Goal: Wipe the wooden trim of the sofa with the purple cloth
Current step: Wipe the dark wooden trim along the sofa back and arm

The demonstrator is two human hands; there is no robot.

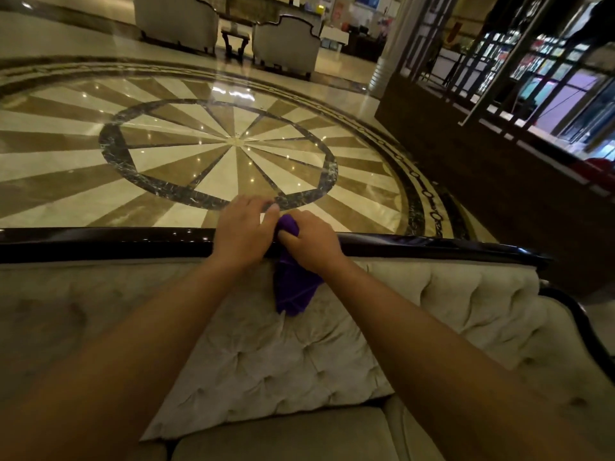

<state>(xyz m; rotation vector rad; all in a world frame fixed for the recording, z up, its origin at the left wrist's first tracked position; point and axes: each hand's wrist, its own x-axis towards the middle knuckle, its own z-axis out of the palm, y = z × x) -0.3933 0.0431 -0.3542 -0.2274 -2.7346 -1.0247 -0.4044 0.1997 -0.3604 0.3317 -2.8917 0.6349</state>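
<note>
A dark, glossy wooden trim [100,242] runs along the top of the beige tufted sofa back [449,294] and curves down at the right end. My right hand [312,244] is shut on the purple cloth [294,291] at the middle of the trim; most of the cloth hangs down over the upholstery, and a small bunch sticks up above my fingers. My left hand [243,229] rests on the trim just left of the cloth, its fingertips touching the bunched top. Whether it pinches the cloth is unclear.
A tufted cushion [266,377] leans against the sofa back below my arms. Behind the sofa lies a polished marble floor [216,144] with a radial pattern. A dark wooden counter [482,161] stands at the right, and armchairs [286,44] stand far back.
</note>
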